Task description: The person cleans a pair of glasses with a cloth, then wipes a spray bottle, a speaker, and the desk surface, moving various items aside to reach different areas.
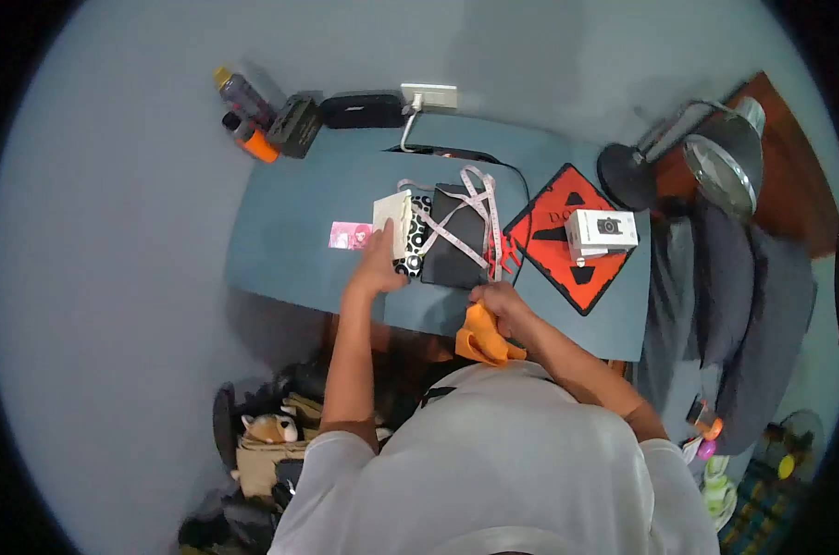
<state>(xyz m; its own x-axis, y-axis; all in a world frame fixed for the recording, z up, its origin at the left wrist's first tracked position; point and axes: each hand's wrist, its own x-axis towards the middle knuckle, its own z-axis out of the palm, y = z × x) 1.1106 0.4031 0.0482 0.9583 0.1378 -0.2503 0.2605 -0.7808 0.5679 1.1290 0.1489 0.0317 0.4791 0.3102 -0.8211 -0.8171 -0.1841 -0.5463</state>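
My left hand (378, 265) lies at the lower left edge of a cream booklet (393, 208), with fingers stretched over it and the thumb spread to the side. Beneath and beside the booklet is a black-and-white patterned notebook (417, 220). A small pink card (347, 235) lies left of these fingers. Bunched orange cloth (482, 339) hangs from my closed right hand (505, 307) at the table's front edge. Just beyond that hand, a black notebook (449, 246) has a pale measuring tape (478, 211) looped across it. Something small and red (504, 252) lies beside it.
On the blue-grey table (290, 231), a red diamond-shaped sign (553, 242) carries a white box (602, 230). A desk lamp (630, 176) stands at the right. Along the back are a black speaker (362, 111), a dark box (295, 127), bottles (245, 100) and a cable.
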